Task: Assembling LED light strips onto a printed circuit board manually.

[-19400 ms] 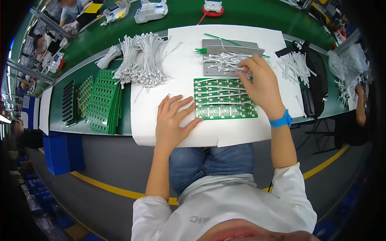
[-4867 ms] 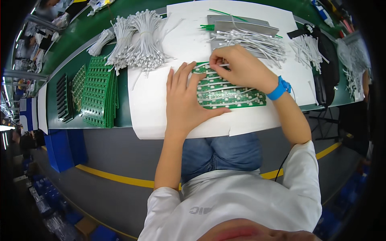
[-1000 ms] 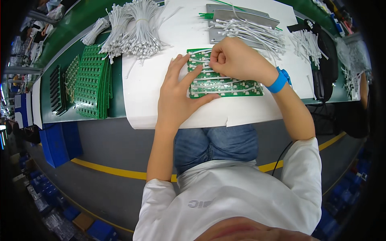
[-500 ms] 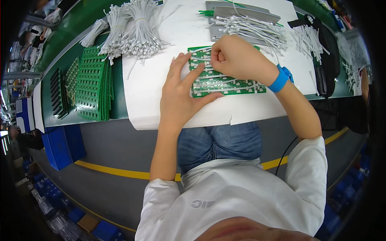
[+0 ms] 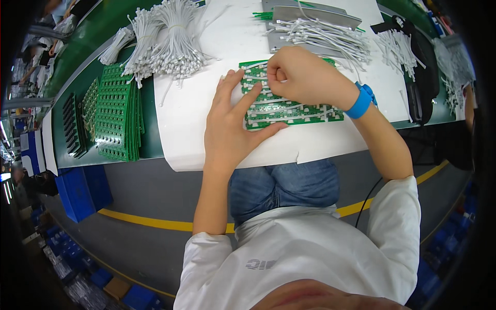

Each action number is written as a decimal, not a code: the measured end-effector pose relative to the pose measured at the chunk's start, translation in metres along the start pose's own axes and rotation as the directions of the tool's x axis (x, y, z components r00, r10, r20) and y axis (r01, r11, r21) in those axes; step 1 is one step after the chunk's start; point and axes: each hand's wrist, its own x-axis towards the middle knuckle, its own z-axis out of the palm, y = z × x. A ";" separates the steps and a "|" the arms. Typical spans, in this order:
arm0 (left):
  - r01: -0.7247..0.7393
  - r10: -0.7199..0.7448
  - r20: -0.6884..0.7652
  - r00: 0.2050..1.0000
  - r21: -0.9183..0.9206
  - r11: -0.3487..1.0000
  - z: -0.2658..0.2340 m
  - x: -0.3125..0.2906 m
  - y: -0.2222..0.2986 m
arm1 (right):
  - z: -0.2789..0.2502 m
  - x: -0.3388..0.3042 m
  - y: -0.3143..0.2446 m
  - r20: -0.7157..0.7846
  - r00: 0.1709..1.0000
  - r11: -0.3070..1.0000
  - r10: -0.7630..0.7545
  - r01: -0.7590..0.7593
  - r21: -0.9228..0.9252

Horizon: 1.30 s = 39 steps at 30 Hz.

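Note:
A green circuit board (image 5: 330, 117) lies on white paper in front of me, with several white cables (image 5: 279, 109) running across it. My left hand (image 5: 227, 116) rests on its left end with fingers spread, the index fingertip on the board's face and the thumb along the near edge. Over the middle of the board, my right hand (image 5: 305, 77) is closed in a pinch, close to the left index finger. What its fingertips hold is hidden by the curled fingers. A blue wristband (image 5: 360, 102) circles the right wrist.
Bundles of white cables (image 5: 178, 44) lie at the far left. Green circuit boards (image 5: 111, 113) stand stacked on the green table beside the paper. Loose white cables (image 5: 323, 36) lie on a grey metal plate (image 5: 310, 16) behind the board. A black bag (image 5: 421, 72) is at right.
The view has shifted slightly. My right hand stays pinched over the board with only a slight change in its fingers; my left hand keeps its place.

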 end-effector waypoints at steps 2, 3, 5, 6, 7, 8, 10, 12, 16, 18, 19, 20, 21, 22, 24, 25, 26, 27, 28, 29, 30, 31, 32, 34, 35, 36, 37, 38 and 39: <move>-0.026 0.026 0.005 1.000 0.039 0.999 -0.001 0.000 0.000 | 0.015 -0.001 0.007 -0.106 0.991 0.996 -0.083 0.078 -0.048; -0.038 0.038 0.009 0.999 0.025 0.999 -0.001 0.001 0.001 | 0.018 -0.003 0.008 -0.205 0.965 0.983 -0.166 0.146 -0.107; -0.007 0.007 0.006 1.000 -0.004 1.000 -0.003 0.001 0.003 | 0.018 -0.004 0.007 -0.176 0.979 0.994 -0.099 0.090 -0.062; -0.015 0.015 0.009 1.000 0.013 1.000 -0.005 0.001 0.003 | 0.020 -0.004 0.007 -0.181 0.977 0.994 -0.110 0.104 -0.042; -0.024 0.024 0.008 1.000 0.002 1.000 -0.005 0.000 0.002 | 0.023 -0.004 0.004 -0.195 0.977 0.995 -0.091 0.082 -0.057; -0.029 0.029 0.007 1.000 0.010 1.000 -0.004 0.000 0.002 | 0.023 -0.003 0.003 -0.200 0.976 0.995 -0.085 0.073 -0.066; -0.039 0.039 -0.002 0.999 0.010 0.999 -0.003 0.001 0.002 | 0.026 -0.003 0.001 -0.201 0.975 0.990 -0.099 0.075 -0.122; -0.031 0.031 -0.005 1.000 0.004 1.000 -0.002 0.001 0.002 | 0.027 -0.006 0.002 -0.253 0.958 0.981 -0.136 0.094 -0.171; 0.006 -0.006 -0.024 1.000 -0.007 1.000 -0.002 -0.001 -0.002 | 0.004 -0.017 -0.003 -0.327 0.942 0.973 -0.074 -0.003 -0.231; -0.009 0.008 -0.038 0.999 -0.010 1.000 -0.004 -0.002 -0.003 | -0.015 -0.024 0.014 -0.562 0.802 0.941 -0.202 -0.001 -0.340; -0.019 0.019 -0.052 0.998 -0.013 1.000 -0.004 -0.002 -0.003 | -0.024 -0.031 0.023 -0.594 0.788 0.926 -0.161 -0.087 -0.366; -0.019 0.019 -0.062 0.998 -0.009 1.000 -0.004 -0.002 -0.002 | -0.032 -0.038 0.031 -0.628 0.769 0.905 -0.122 -0.174 -0.389; -0.019 0.018 -0.048 0.999 -0.022 1.000 -0.002 -0.001 0.000 | -0.035 -0.043 0.045 -0.618 0.774 0.897 -0.134 -0.171 -0.407; -0.024 0.023 -0.031 0.999 -0.043 0.999 0.002 0.002 0.002 | -0.034 -0.046 0.054 -0.618 0.770 0.889 -0.158 -0.162 -0.429; -0.042 0.040 -0.026 0.999 -0.049 0.998 0.006 0.004 0.004 | -0.037 -0.051 0.075 -0.567 0.803 0.866 -0.184 -0.140 -0.479; -0.056 0.055 -0.019 0.998 -0.051 0.997 0.006 0.005 0.001 | -0.035 -0.048 0.080 -0.561 0.804 0.860 -0.199 -0.130 -0.493; -0.029 0.029 -0.015 0.999 -0.060 0.998 0.004 0.003 -0.001 | -0.031 -0.040 0.083 -0.557 0.804 0.850 -0.210 -0.130 -0.510; -0.027 0.026 -0.011 1.000 -0.056 0.998 0.004 0.000 -0.005 | -0.026 -0.033 0.086 -0.556 0.800 0.859 -0.228 -0.104 -0.502; -0.014 0.014 -0.005 1.000 -0.022 1.000 -0.002 -0.001 -0.005 | -0.024 -0.025 0.087 -0.581 0.756 0.859 -0.301 -0.050 -0.509; -0.026 0.026 -0.001 1.000 -0.019 0.999 -0.005 -0.002 -0.006 | -0.027 -0.021 0.080 -0.566 0.760 0.850 -0.318 -0.036 -0.525; -0.031 0.031 -0.005 1.000 0.004 1.000 -0.009 -0.005 -0.008 | -0.026 -0.017 0.071 -0.570 0.748 0.859 -0.340 -0.001 -0.513; -0.030 0.030 0.002 1.000 0.005 1.000 -0.009 -0.005 -0.007 | -0.027 -0.021 0.060 -0.582 0.753 0.918 -0.306 0.073 -0.389; -0.024 0.024 0.008 1.000 0.010 1.000 -0.006 -0.004 -0.006 | -0.027 -0.028 0.052 -0.589 0.759 0.955 -0.278 0.153 -0.253; -0.035 0.036 0.025 0.999 -0.015 0.999 -0.001 0.000 -0.002 | -0.021 -0.034 0.042 -0.548 0.754 0.930 -0.362 0.255 -0.264; -0.040 0.041 0.028 0.999 -0.027 0.999 0.001 0.001 -0.002 | -0.017 -0.038 0.036 -0.525 0.775 0.935 -0.352 0.264 -0.236; -0.057 0.057 0.037 0.998 0.000 0.998 0.001 0.001 -0.004 | -0.009 -0.038 0.030 -0.496 0.795 0.937 -0.348 0.284 -0.203; -0.075 0.076 0.039 0.996 -0.011 0.997 0.002 0.002 -0.002 | -0.002 -0.038 0.028 -0.477 0.807 0.937 -0.348 0.296 -0.183; -0.053 0.054 0.036 0.998 -0.017 0.998 0.003 0.003 0.000 | 0.005 -0.038 0.026 -0.457 0.830 0.947 -0.318 0.260 -0.188; -0.025 0.026 0.032 0.999 -0.018 1.000 0.001 0.002 0.001 | 0.013 -0.035 0.024 -0.435 0.853 0.955 -0.290 0.229 -0.189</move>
